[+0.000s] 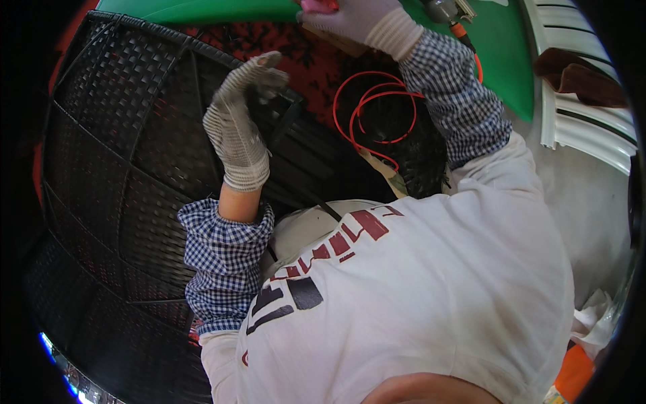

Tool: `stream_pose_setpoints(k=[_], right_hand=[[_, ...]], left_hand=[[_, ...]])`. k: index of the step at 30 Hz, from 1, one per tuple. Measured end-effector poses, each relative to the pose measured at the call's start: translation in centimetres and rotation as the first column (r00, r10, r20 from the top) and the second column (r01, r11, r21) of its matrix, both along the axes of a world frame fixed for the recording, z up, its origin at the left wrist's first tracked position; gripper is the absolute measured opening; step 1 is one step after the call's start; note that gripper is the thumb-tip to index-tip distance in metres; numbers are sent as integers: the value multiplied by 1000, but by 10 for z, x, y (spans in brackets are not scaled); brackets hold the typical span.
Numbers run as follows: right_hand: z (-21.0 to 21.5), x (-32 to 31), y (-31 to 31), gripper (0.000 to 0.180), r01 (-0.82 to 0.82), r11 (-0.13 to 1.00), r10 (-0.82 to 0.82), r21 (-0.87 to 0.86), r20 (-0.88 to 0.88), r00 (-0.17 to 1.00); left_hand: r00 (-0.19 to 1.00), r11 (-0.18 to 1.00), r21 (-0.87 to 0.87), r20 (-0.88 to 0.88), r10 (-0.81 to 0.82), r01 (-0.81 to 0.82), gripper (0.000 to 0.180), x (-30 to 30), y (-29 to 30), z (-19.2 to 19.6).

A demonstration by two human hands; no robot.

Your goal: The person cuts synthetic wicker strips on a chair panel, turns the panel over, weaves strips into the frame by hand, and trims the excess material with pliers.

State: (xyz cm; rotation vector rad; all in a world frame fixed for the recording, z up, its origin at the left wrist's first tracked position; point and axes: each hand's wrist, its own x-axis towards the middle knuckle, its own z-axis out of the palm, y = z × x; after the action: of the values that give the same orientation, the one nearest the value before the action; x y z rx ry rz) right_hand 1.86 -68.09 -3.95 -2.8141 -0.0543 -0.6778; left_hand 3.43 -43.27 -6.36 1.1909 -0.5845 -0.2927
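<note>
My left hand [239, 128], in a pale ribbed work glove, is raised over the edge of a large black woven wicker piece [155, 135], likely furniture. Its fingers are stretched out and hold nothing I can see; their tips are slightly blurred. At the top edge of the view, my right hand [360, 20] wears a pale lavender glove and is partly cut off. Its fingers look closed around a small pinkish-red thing [319, 6], whose kind I cannot make out.
A red air hose [356, 104] lies coiled below my right forearm. A metal power tool [441, 10] with an orange connector rests on a green surface [501, 64]. Dark scraps litter a red surface [303, 57]. A brown cloth [579, 77] lies over white slats [585, 124] at right.
</note>
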Motion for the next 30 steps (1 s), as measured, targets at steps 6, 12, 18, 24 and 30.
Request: stream_pose_setpoints(k=[6, 12, 18, 24, 30], right_hand=[[11, 28, 5, 50, 32, 987, -4, -157, 171, 985], [15, -37, 21, 16, -372, 690, 502, 620, -40, 864], [-26, -82, 57, 20, -227, 568, 476, 791, -91, 875], [-45, -84, 76, 21, -114, 589, 338, 800, -115, 934], [-36, -88, 82, 15, 244, 212, 286, 946, -299, 911]], left_hand=[[955, 957, 84, -83, 284, -277, 25, 2, -1, -10], [918, 923, 114, -118, 379, -367, 20, 7, -1, -10], [929, 933, 103, -105, 355, -345, 22, 4, -2, -9], [933, 921, 212, -81, 350, -327, 21, 3, 2, -6], [838, 708, 610, 543, -45, -358, 22, -26, 32, 4]])
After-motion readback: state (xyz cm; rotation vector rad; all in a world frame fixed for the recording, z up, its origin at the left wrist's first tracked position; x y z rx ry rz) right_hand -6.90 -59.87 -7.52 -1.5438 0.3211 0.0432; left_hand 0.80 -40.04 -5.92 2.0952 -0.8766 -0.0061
